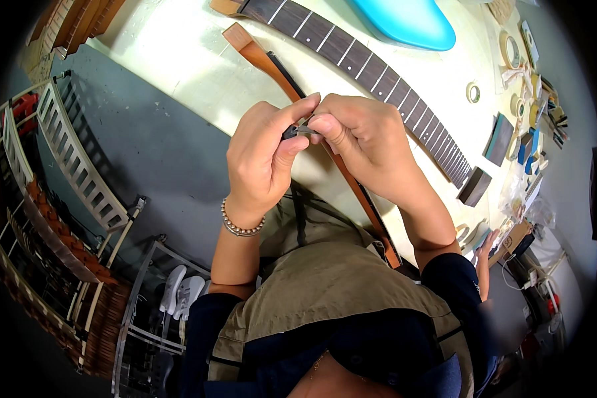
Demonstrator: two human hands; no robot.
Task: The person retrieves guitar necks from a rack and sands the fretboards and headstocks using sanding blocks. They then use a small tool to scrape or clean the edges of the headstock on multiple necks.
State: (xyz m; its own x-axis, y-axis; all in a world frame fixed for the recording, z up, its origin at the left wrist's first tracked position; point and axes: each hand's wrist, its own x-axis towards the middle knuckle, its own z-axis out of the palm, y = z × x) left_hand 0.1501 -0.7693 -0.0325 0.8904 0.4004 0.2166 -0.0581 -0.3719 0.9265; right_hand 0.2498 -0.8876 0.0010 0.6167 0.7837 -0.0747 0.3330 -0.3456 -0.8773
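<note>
My left hand (253, 156) pinches a small dark piece with a pointed metal part (305, 130); its exact kind is too small to tell. Touching its metal end are the fingertips of my right hand (368, 136), closed in a pinch, so the tip is partly hidden. Beneath both hands a guitar neck (365, 202) lies on its side along the table edge, its headstock toward the far left. Beyond it, a second guitar neck (338, 48) rests with its dark, fretted fingerboard facing up.
On the pale table (199, 73) are a turquoise guitar body (411, 23), a dark block (474, 186), a flat sanding block (499, 139) and tape rolls (472, 92). Racks with wooden necks (53, 219) stand at left. Another person's hand (487, 245) shows at right.
</note>
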